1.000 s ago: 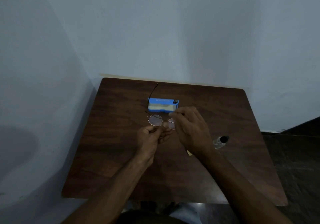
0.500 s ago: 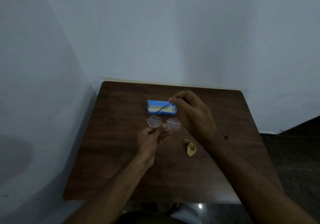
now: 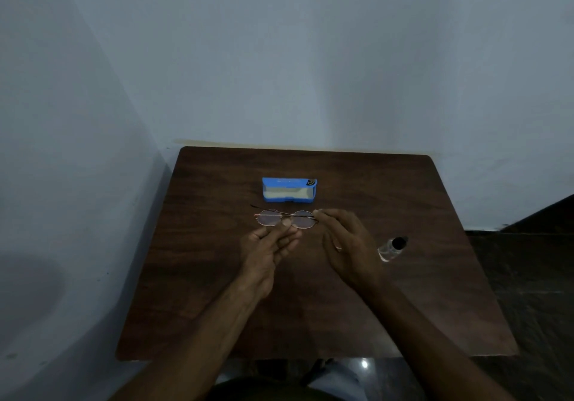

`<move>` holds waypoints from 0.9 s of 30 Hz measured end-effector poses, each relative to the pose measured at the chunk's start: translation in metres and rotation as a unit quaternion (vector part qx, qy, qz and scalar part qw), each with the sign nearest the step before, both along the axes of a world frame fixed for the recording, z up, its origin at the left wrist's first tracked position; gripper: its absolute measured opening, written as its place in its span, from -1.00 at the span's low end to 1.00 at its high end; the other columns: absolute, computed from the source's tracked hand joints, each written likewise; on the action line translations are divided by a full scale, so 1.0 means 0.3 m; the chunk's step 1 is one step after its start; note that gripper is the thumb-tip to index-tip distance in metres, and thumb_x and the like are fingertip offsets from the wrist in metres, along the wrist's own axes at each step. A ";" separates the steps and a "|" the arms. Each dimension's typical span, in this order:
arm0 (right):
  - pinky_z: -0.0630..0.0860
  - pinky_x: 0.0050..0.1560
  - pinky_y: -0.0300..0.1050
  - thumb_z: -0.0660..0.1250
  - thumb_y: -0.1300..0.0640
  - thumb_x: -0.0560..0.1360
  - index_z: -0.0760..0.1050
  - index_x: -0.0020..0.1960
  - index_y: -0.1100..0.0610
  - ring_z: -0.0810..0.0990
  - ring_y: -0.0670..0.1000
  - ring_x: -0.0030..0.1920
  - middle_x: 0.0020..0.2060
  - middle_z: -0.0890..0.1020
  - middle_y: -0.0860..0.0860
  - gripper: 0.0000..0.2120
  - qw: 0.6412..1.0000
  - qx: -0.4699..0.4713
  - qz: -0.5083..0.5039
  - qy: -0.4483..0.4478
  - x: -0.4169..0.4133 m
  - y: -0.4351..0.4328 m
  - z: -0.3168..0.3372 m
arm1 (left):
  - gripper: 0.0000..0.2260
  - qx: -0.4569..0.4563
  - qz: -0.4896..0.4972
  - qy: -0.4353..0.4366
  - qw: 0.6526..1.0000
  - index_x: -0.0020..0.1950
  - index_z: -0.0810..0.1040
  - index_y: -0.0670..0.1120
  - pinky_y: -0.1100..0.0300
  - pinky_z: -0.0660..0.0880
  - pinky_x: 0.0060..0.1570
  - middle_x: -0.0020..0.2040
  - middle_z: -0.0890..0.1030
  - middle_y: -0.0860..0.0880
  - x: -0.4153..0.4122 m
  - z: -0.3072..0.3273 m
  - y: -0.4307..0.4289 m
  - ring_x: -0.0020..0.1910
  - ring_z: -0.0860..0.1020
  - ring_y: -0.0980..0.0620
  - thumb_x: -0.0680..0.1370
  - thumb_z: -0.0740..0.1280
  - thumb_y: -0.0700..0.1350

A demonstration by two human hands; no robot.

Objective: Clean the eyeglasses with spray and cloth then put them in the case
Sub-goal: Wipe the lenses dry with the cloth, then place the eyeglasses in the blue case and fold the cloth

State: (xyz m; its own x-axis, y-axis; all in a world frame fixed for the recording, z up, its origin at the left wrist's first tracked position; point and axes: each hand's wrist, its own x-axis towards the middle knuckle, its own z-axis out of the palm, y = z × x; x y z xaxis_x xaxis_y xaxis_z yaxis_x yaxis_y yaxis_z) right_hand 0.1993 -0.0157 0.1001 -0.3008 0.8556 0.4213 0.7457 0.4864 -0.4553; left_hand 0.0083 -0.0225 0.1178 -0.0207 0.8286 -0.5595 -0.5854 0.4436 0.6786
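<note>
Round thin-wire metal-framed eyeglasses [image 3: 270, 220] are held just above the dark brown wooden table [image 3: 217, 307], mid-table. The left hand [image 3: 267, 248] pinches them at the bridge, thumb on top and fingers under. The right hand [image 3: 348, 242] has loosely curved fingers whose fingertips [image 3: 320, 213] close on the right hinge end. It looks like a light pinch.

Key relation: the open blue rectangular plastic glasses case [image 3: 289, 192] lies straight beyond the glasses, near but apart from them, with its pale interior facing the person. Its long axis runs left-right, parallel to the frame's long axis, so no turn looks needed — just a push forward. The left hand is centred on the frame and lines up with the case, so I judge it the better carrier.

Versus half a second ago: the right temple was swung out and lifted toward the case — now it lies folded across the lenses. The small clear spray bottle with black cap [image 3: 391, 248] shows again on the right. The yellow cloth seen on the table then is now out of sight, probably behind the right hand.
</note>
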 end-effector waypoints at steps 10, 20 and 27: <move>0.55 0.21 0.07 0.39 0.16 0.61 0.57 0.36 0.17 0.59 0.05 0.25 0.26 0.63 0.09 -0.67 0.997 0.069 0.015 -0.021 -0.030 0.026 -0.027 | -0.92 -0.036 -0.015 -0.011 0.999 0.01 0.70 -0.19 0.19 0.69 -0.18 -0.08 0.77 -0.16 -0.021 0.006 0.012 -0.11 0.77 -0.01 0.56 0.49 -0.19; 0.62 0.10 -0.07 0.47 0.22 0.58 0.69 0.16 0.09 0.68 -0.06 0.08 0.04 0.70 -0.09 -0.83 0.981 -0.056 -0.065 0.172 -0.044 0.096 -0.051 | -0.79 -0.006 -0.038 0.098 0.994 0.07 0.73 -0.20 0.16 0.68 -0.17 -0.07 0.78 -0.17 -0.012 -0.056 0.088 -0.16 0.75 -0.04 0.61 0.45 -0.06; 0.65 0.09 -0.05 0.49 0.20 0.55 0.72 0.02 0.01 0.72 -0.09 0.00 -0.09 0.76 -0.12 -0.88 0.893 -0.218 -0.173 0.354 0.021 0.248 -0.132 | -0.88 0.090 -0.021 0.395 0.914 0.14 0.71 -0.04 0.06 0.71 -0.03 -0.04 0.75 0.03 -0.098 -0.226 0.269 -0.04 0.73 0.08 0.63 0.42 -0.11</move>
